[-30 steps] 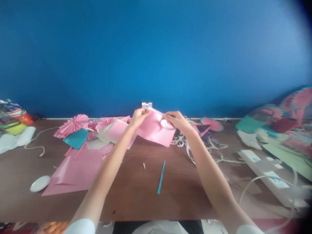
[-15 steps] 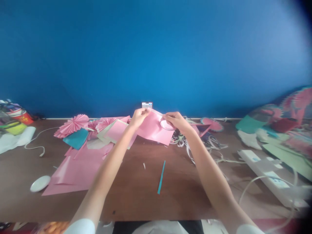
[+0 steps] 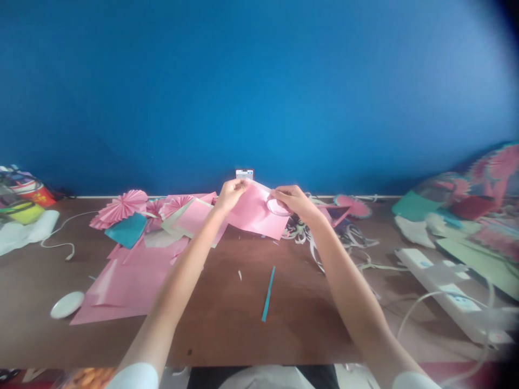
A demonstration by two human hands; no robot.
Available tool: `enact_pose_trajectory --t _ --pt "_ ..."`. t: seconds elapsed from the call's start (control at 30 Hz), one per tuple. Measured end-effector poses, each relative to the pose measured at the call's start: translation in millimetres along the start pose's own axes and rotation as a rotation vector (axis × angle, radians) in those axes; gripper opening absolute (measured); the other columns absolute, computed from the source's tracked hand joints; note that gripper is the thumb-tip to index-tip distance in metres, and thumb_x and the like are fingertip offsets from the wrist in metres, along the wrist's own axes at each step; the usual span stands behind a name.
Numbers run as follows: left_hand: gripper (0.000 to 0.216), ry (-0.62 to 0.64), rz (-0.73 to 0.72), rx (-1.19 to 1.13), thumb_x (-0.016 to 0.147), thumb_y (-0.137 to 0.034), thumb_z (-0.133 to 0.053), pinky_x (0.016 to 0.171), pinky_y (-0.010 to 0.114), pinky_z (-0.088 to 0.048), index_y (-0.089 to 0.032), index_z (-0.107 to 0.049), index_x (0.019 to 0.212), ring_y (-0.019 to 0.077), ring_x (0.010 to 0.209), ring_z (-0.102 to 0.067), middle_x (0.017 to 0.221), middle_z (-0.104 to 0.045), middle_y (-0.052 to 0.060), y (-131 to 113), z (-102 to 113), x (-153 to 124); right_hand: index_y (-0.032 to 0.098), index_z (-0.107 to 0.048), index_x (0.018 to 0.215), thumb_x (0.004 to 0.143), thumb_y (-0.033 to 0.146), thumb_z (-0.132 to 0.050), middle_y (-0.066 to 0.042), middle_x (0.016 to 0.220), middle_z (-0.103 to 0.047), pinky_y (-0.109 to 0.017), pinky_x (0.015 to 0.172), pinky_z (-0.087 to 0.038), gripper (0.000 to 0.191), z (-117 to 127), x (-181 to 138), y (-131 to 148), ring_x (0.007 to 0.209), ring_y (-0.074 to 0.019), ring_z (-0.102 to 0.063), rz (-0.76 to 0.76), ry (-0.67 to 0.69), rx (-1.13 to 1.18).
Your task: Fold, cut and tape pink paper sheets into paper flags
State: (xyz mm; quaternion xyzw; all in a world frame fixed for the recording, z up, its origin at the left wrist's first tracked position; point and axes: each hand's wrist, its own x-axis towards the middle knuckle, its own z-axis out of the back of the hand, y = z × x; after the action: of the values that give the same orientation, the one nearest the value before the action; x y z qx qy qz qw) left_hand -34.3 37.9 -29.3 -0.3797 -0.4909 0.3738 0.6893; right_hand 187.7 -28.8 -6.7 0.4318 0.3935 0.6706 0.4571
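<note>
A pink sheet of paper (image 3: 254, 212) is held up above the table, its lower edge hanging free. My left hand (image 3: 233, 193) is closed in a pinch on the sheet's upper left corner. My right hand (image 3: 292, 199) is closed around the edge of a roll of tape (image 3: 276, 207), which lies against the right part of the sheet. A pale strip runs along the sheet's top edge between the two hands. Behind the left hand, a phone (image 3: 244, 174) stands against the wall.
Pink folded paper fans (image 3: 125, 207) and pink sheets (image 3: 130, 281) lie to the left, near a white oval object (image 3: 67, 305). A teal strip (image 3: 268, 294) is on the brown table (image 3: 227, 329). Tangled ribbons (image 3: 316, 248) and a white power strip (image 3: 450, 292) are on the right.
Both hands keep nearly the same place and grip. The sheet's lower edge has shifted very slightly.
</note>
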Motion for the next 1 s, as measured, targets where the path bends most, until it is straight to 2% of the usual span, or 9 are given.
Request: enact_pose_trajectory --t 0.37,0.5,0.67,0.87,1.0 --pt "0.051 0.011 -0.009 0.015 0.082 -0.06 -0.063 0.079 0.028 -0.044 -0.012 -0.07 0.098 0.0236 0.092 -0.063 0.102 -0.072 0.011 -3.1 -2.0 0.9 0.013 -0.07 0.079 0.086 0.05 -0.06 0.006 0.05 -0.037 -0.024 0.045 -0.016 0.039 -0.1 1.4 -3.7 0.045 -0.0056 -0.026 0.004 0.01 -0.001" --pt "0.05 -0.013 -0.019 0.012 0.083 -0.06 -0.062 0.071 0.026 -0.04 -0.012 -0.069 0.091 0.0193 0.081 -0.059 0.09 -0.069 0.008 -2.3 -1.6 1.1 0.012 -0.069 0.078 0.086 0.051 -0.061 0.006 0.051 -0.038 -0.024 0.045 -0.016 0.04 0.1 2.5 -5.5 0.046 -0.0055 -0.027 0.002 0.005 -0.006" --pt "0.047 -0.005 -0.053 0.04 0.086 -0.06 -0.057 0.06 0.025 -0.031 -0.014 -0.065 0.078 0.0135 0.063 -0.045 0.07 -0.056 0.002 -2.9 -1.6 -0.5 0.013 -0.069 0.078 0.086 0.053 -0.06 0.005 0.05 -0.039 -0.024 0.045 -0.017 0.041 0.3 2.3 -5.4 0.045 -0.0058 -0.027 0.005 0.012 -0.02" --pt "0.04 -0.037 -0.11 0.044 0.089 -0.051 -0.057 0.055 0.024 -0.027 -0.016 -0.059 0.071 0.0114 0.057 -0.036 0.062 -0.044 -0.001 -4.3 -1.7 -0.4 0.012 -0.07 0.079 0.086 0.052 -0.059 0.005 0.05 -0.04 -0.023 0.045 -0.017 0.041 1.6 2.6 -5.4 0.045 -0.0055 -0.027 -0.002 0.005 -0.047" --pt "0.038 -0.046 -0.192 0.138 0.091 -0.043 -0.053 0.054 0.025 -0.023 -0.016 -0.05 0.064 0.0105 0.056 -0.032 0.059 -0.035 -0.003 -11.6 0.7 -1.8 0.013 -0.071 0.084 0.085 0.048 -0.061 0.004 0.051 -0.044 -0.023 0.044 -0.019 0.037 1.7 3.1 -3.5 0.045 -0.0059 -0.031 -0.034 -0.011 -0.085"
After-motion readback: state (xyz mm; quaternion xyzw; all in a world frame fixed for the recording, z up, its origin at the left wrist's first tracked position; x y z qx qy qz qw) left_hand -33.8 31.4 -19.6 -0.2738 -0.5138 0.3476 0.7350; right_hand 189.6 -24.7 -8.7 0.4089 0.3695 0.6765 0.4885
